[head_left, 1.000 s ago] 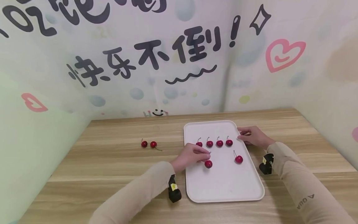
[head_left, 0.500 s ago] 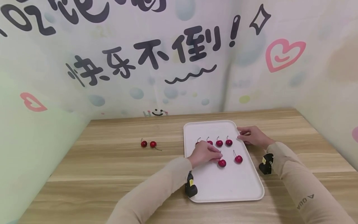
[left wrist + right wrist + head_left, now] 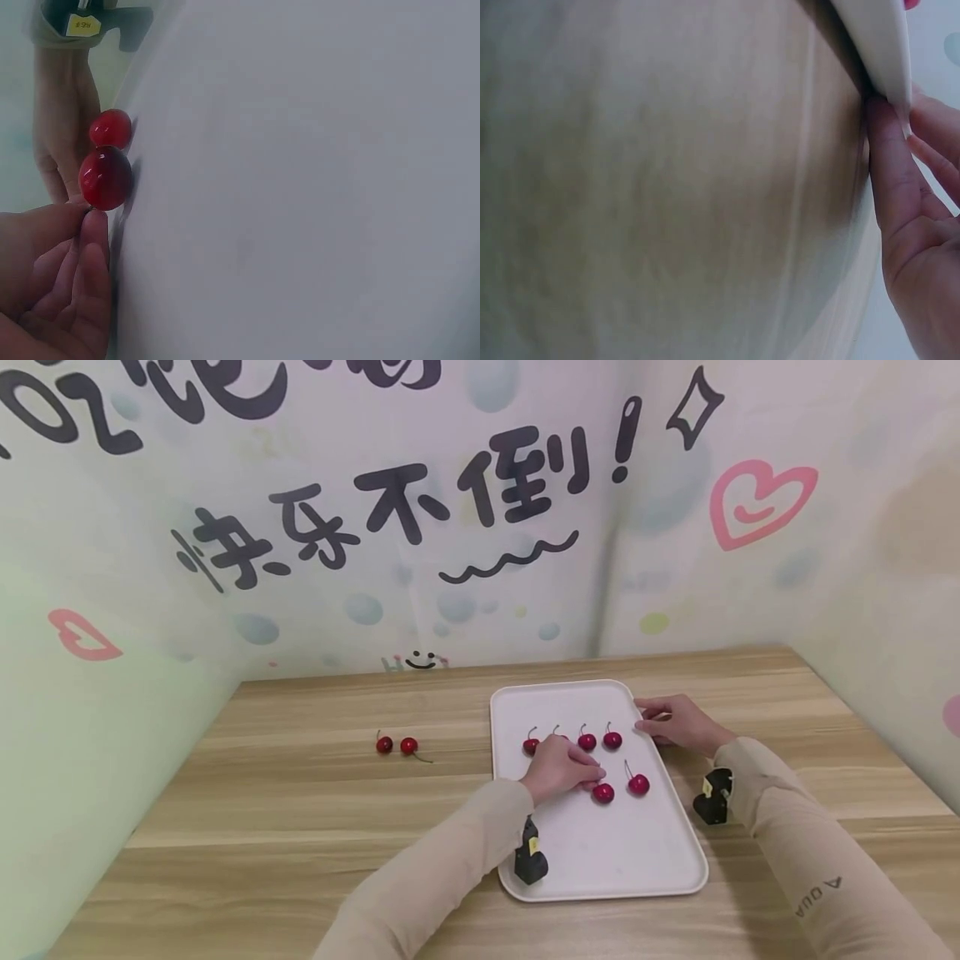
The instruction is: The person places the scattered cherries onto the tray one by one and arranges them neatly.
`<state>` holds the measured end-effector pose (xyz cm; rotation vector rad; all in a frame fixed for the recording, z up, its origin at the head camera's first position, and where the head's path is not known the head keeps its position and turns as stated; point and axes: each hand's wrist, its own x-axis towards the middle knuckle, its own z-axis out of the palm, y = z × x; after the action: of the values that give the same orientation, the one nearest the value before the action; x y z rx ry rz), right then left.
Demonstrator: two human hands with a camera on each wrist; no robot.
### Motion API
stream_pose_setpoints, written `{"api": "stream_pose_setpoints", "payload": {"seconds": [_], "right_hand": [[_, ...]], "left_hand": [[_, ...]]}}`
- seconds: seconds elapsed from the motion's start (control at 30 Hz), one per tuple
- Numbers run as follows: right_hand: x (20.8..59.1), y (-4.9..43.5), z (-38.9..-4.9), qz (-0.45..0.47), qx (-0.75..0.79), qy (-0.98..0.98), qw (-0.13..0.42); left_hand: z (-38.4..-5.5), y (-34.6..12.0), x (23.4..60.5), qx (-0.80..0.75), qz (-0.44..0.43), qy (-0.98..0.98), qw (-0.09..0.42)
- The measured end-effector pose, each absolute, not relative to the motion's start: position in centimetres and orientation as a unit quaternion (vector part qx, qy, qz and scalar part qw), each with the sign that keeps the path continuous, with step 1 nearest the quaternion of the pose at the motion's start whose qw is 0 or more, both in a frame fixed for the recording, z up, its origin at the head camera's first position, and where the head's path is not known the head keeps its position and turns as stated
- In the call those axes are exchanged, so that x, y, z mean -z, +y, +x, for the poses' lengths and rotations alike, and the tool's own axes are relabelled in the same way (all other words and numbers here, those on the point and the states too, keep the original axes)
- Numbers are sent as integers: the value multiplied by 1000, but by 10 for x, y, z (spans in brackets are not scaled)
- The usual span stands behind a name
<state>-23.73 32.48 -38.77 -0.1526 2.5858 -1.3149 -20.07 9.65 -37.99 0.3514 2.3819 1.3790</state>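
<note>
My left hand (image 3: 558, 768) pinches the stem of a dark red cherry (image 3: 603, 793) between thumb and fingertips, low over the white tray (image 3: 600, 856). In the left wrist view this cherry (image 3: 106, 178) overlaps a second cherry (image 3: 111, 129) beyond it. That other cherry (image 3: 638, 785) lies to its right on the tray, stem up. Farther back, a row of several cherries (image 3: 587, 742) crosses the tray, one partly hidden by my left hand. My right hand (image 3: 682, 725) grips the tray's right rim, thumb and fingers on either side of the edge (image 3: 889, 56) in the right wrist view.
Two more cherries, one (image 3: 384, 745) beside the other (image 3: 408, 746), lie on the wooden table (image 3: 300, 810) left of the tray. A printed wall cloth (image 3: 420, 610) rises behind the table. Black wrist cameras hang under both sleeves.
My left hand has carried its cherry rightward across the tray, to beside the single cherry there, slowing over the last half second. My right hand stays on the rim.
</note>
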Motion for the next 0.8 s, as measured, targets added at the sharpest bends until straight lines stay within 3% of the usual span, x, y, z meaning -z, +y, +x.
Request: {"api": "stream_pose_setpoints", "payload": {"seconds": [0.8], "right_hand": [[386,324,-236,-45,453,882,120]], "left_hand": [[-203,96,385,-509,118,832,184]]}}
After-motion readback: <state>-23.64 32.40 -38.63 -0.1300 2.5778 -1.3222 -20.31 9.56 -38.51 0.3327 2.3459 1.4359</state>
